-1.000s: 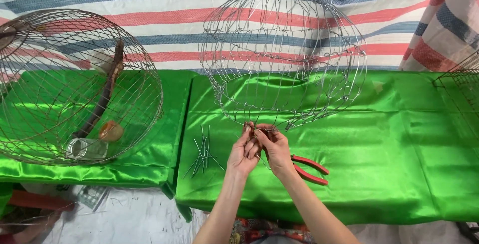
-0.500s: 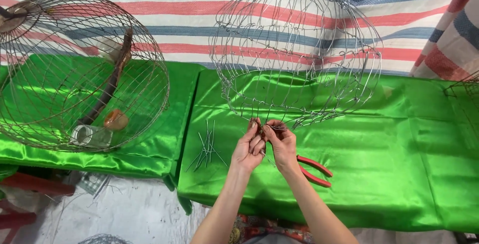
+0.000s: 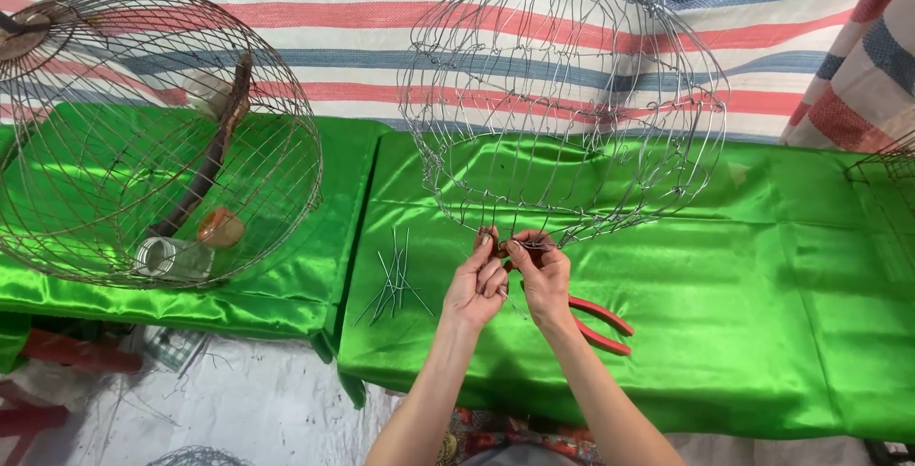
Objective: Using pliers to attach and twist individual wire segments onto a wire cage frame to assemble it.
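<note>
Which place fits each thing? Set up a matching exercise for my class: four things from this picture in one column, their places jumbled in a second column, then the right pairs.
Things
1. pliers
2. loose wire pieces
3. glass jar
4. silver wire frame

Places
A. inside the rusty round cage
B. on the green cloth, left of the hands
C. at both hands' fingertips
D. under the right hand's wrist

Pairs: 1-D, 2-B, 3-A, 4-C

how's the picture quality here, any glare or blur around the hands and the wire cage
Head view: even, soft light; the green satin cloth throws bright sheen along its folds. Left hand and right hand look sharp, with little motion blur. The thin wires of the unfinished cage partly vanish against the striped backdrop. Straight edges bow slightly toward the frame's sides.
</note>
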